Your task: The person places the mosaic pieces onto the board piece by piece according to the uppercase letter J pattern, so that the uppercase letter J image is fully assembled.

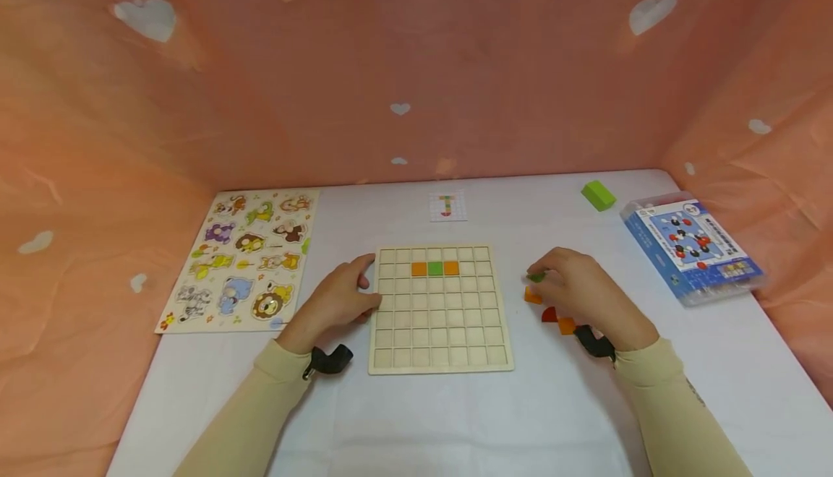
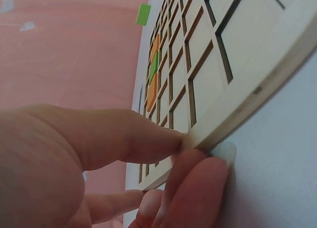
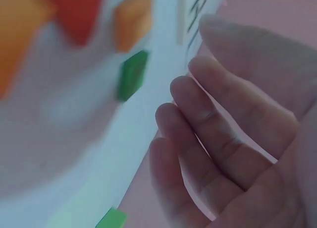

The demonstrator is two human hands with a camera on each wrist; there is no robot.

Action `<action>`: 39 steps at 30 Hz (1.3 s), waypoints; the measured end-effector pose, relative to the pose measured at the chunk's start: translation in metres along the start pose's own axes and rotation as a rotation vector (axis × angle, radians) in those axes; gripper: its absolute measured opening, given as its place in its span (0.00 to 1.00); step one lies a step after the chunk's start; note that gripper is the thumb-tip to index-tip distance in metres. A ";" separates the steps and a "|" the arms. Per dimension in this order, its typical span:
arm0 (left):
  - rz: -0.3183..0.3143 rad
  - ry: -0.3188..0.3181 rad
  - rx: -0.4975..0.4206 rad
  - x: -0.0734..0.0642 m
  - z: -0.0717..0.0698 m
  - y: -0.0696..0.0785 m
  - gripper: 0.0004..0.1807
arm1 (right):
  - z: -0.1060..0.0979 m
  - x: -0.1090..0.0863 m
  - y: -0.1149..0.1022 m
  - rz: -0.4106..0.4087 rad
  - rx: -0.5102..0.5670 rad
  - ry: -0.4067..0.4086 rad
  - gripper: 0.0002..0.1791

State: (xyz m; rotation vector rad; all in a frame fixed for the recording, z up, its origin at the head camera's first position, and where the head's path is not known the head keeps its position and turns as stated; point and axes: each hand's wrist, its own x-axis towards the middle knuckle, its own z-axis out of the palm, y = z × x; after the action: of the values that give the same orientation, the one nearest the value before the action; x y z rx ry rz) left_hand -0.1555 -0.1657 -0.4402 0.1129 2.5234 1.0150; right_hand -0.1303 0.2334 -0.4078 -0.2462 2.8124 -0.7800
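Note:
A wooden grid board (image 1: pixel 437 318) lies flat in front of me, with two orange squares (image 1: pixel 419 269) and a green square (image 1: pixel 434 269) between them in its second row. My left hand (image 1: pixel 338 295) rests at the board's left side, thumb and fingertips touching the rim (image 2: pixel 223 116). Spread fingers of my right hand (image 1: pixel 575 285) hover over loose pieces on the right. Nearest is a dark green piece (image 3: pixel 133 76), apart from the fingers in the right wrist view. Orange pieces (image 1: pixel 567 327) and a red piece (image 1: pixel 549 314) lie beside it, partly under the hand.
A small pattern card (image 1: pixel 447 206) lies behind the board. An animal puzzle board (image 1: pixel 244 260) is at left. Toward the back right are a green block (image 1: pixel 598 196) and a boxed molecule set (image 1: pixel 693 246). Pink cloth (image 1: pixel 416 65) hangs around the white table.

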 end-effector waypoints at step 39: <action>0.035 0.001 -0.025 0.000 0.000 -0.002 0.47 | 0.029 0.023 -0.023 -0.172 -0.100 0.066 0.09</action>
State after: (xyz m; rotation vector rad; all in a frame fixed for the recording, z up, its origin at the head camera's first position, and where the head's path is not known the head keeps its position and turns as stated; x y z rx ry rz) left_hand -0.1557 -0.1671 -0.4417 0.1504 2.5167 1.0603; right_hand -0.1426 0.1954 -0.4235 -0.4927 2.9257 -0.6935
